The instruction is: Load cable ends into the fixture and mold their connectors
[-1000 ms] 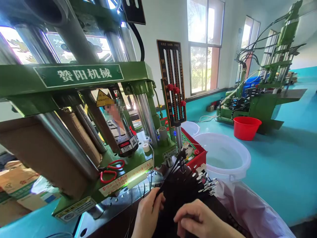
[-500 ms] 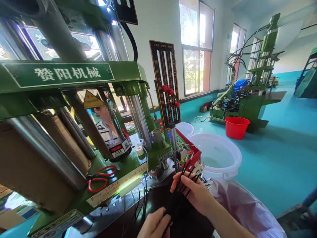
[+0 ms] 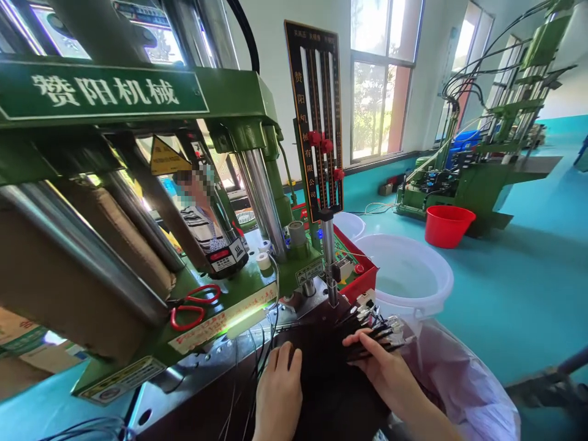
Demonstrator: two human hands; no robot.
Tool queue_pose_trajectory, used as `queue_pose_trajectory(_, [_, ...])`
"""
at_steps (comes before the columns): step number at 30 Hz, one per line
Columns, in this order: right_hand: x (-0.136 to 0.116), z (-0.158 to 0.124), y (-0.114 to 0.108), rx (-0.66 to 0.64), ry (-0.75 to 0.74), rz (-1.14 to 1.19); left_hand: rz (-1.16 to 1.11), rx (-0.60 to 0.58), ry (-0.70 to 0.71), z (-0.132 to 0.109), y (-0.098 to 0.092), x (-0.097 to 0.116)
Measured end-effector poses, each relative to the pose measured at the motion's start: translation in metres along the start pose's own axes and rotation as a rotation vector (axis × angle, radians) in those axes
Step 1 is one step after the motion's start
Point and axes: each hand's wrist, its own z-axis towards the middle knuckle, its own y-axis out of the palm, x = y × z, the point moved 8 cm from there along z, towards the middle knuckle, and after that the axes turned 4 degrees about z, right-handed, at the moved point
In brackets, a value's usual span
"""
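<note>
1. The left hand [image 3: 279,392] lies back upward over the black cables [image 3: 328,373], fingers close together and slightly bent; whether it grips anything underneath I cannot tell.
2. The right hand [image 3: 386,370] is half closed, fingertips touching cables close to their metal plugs [image 3: 390,324]; how firmly it holds them I cannot tell.
3. Between the hands is a gap filled by the dark cable bundle, giving each hand some sideways room.
4. Left of the left hand, thin wires [image 3: 257,361] hang in front of the dark table [image 3: 197,404], bordered by the metal plate [image 3: 158,407] under the green press [image 3: 236,92].
5. A lit tube [image 3: 248,323] runs along the press's front edge; the red-handled scissors [image 3: 200,301] lie just behind.
6. Ahead of the plugs, the red control box [image 3: 366,280] limits forward reach.
7. Right of the right hand, a plastic bag [image 3: 473,386] bulges close to the forearm, with a white tub [image 3: 448,285] beyond.
8. Farther right, blue floor [image 3: 528,294] stretches past the red bucket [image 3: 448,229], which stands before another green machine [image 3: 498,190].
</note>
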Motion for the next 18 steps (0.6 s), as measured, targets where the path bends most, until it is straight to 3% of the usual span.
queue_pose_trajectory(3, [0.015,0.001,0.001,0.023,0.121,0.091,-0.031,0.103,0.022,-0.005,-0.008,-0.002])
queue_pose_trajectory(8, [0.031,0.002,-0.01,0.092,0.193,0.146,-0.058,-0.185,-0.044,0.003,0.013,-0.002])
queue_pose_trajectory(10, [0.031,0.001,-0.014,0.108,0.18,0.128,-0.053,-0.227,-0.039,0.007,0.016,0.001])
queue_pose_trajectory(15, [0.029,0.002,-0.014,0.107,0.152,0.072,-0.041,-0.202,-0.004,0.009,0.018,0.001])
queue_pose_trajectory(18, [0.026,0.004,-0.008,0.079,0.133,0.067,-0.037,-0.046,0.018,0.004,0.012,-0.004])
